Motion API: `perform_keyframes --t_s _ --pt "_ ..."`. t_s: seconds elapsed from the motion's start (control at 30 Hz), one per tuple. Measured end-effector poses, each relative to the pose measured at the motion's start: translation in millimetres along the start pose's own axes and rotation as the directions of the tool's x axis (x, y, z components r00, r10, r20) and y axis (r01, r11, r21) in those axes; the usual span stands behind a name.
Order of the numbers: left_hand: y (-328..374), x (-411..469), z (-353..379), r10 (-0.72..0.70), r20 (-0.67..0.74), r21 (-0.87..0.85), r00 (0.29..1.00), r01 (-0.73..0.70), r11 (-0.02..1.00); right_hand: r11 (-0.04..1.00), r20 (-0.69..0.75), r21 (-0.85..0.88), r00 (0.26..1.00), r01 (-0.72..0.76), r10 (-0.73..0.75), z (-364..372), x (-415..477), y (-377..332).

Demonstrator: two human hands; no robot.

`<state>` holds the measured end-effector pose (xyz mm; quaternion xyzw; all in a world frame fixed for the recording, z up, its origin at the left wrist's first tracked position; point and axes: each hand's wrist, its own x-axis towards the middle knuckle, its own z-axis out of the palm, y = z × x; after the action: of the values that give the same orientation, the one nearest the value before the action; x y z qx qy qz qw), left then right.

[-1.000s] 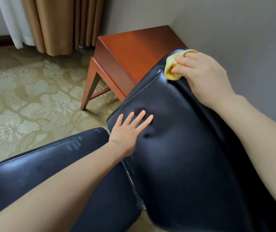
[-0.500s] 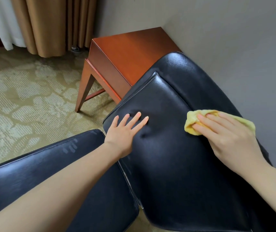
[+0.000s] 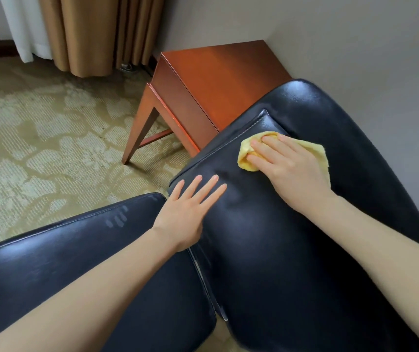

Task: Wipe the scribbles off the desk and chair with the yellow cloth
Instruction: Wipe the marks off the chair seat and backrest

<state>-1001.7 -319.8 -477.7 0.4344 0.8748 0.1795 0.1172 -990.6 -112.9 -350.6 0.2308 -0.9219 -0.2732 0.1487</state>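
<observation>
The chair back (image 3: 279, 262) has bare leather toward the near right, while the left hand (image 3: 188, 209) lies flat on its left edge and the right hand (image 3: 292, 168) covers its far part. The wall (image 3: 381, 59) closes the right side. The counter (image 3: 223, 80) stands just beyond, and the carpet (image 3: 38, 148) lies open on the left.

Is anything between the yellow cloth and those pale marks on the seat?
Yes. The left hand lies flat on the chair back, between the cloth under the right hand and the pale marks on the seat.
</observation>
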Motion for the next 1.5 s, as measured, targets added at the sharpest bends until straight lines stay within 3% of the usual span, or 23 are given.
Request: perform_keyframes --t_s 0.3,0.63,0.8,0.97,1.07,1.13,1.23,1.37,1.5 --pt "-45.6 -31.6 16.8 -0.148 0.007 -0.031 0.989 0.148 0.988 0.992 0.115 0.02 0.986 -0.125 0.122 70.7 65.2 -50.0" --pt "-72.7 -54.1 35.9 -0.28 0.123 0.042 0.952 0.277 0.96 0.997 0.368 0.065 0.928 0.031 -0.052 120.9 45.9 -151.6" --pt "-72.1 -48.6 37.4 -0.263 0.12 0.015 0.957 0.263 0.965 0.962 0.644 -0.039 0.743 0.269 -0.182 126.6 -1.6 -179.9" --pt "-51.5 -28.2 40.4 -0.145 0.075 -0.109 0.987 0.153 0.982 0.895 0.721 -0.002 0.621 0.446 -0.308 107.0 -48.4 -193.2" --pt "-31.0 -12.1 39.8 -0.067 0.025 -0.178 0.997 0.071 0.982 0.899 0.756 0.049 0.572 0.435 -0.318 83.1 -81.9 -188.0" --pt "-17.9 -0.3 36.1 -0.012 -0.021 -0.222 1.0 0.007 0.975 0.929 0.733 0.038 0.621 0.369 -0.277 63.3 -96.7 -178.7" --pt "-4.1 12.9 31.9 0.038 -0.027 -0.247 0.999 -0.044 0.968 0.974 0.7 0.155 0.677 0.166 -0.227 28.9 -109.2 -153.3" --pt "4.3 20.7 36.5 0.031 0.014 -0.185 0.999 -0.028 0.982 0.995 0.464 0.081 0.882 0.05 -0.082 -18.5 -105.4 -102.5" --pt "2.4 23.6 33.0 0.036 0.038 -0.166 0.999 -0.029 0.986 0.999 0.295 -0.002 0.955 -0.046 0.044 -31.7 -85.1 -56.2"
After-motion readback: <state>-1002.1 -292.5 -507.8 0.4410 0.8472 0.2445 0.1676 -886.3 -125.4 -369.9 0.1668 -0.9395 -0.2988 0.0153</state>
